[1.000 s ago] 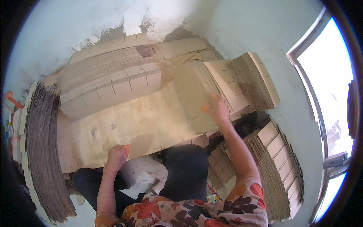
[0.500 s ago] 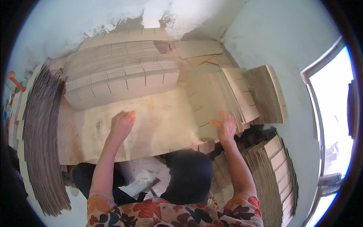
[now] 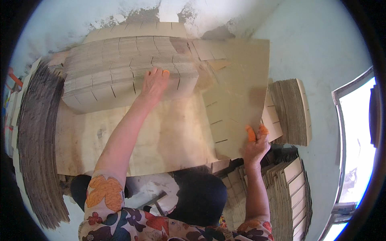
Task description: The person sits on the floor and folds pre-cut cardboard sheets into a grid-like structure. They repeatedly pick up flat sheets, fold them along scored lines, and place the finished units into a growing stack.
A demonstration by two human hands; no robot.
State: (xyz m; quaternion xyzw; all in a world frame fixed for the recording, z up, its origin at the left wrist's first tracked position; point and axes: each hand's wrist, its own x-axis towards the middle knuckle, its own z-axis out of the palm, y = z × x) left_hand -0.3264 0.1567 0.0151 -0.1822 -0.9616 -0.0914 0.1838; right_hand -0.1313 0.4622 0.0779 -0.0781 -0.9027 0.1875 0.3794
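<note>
My right hand (image 3: 257,146), with orange finger covers on thumb and finger, pinches the lower right edge of a large brown cardboard sheet (image 3: 237,88). That sheet stands tilted up, with short slots along its left side. Reaching forward, my left hand (image 3: 155,86) rests on the front upper edge of a long row of slotted cardboard pieces (image 3: 120,86). One of its fingertips wears an orange cover. Its fingers are slightly apart, and nothing shows held in them.
A pale wooden tabletop (image 3: 161,136) lies before me. Tall cardboard stacks stand at the left (image 3: 38,136) and right (image 3: 287,112). More slotted cardboard (image 3: 277,193) sits below at the right. A wall (image 3: 313,52) closes the far right, beside a bright window (image 3: 356,140).
My left hand has moved forward from above the tabletop onto the cardboard row. My right hand has shifted right and nearer, and the cardboard sheet it grips has been lifted at its right side.
</note>
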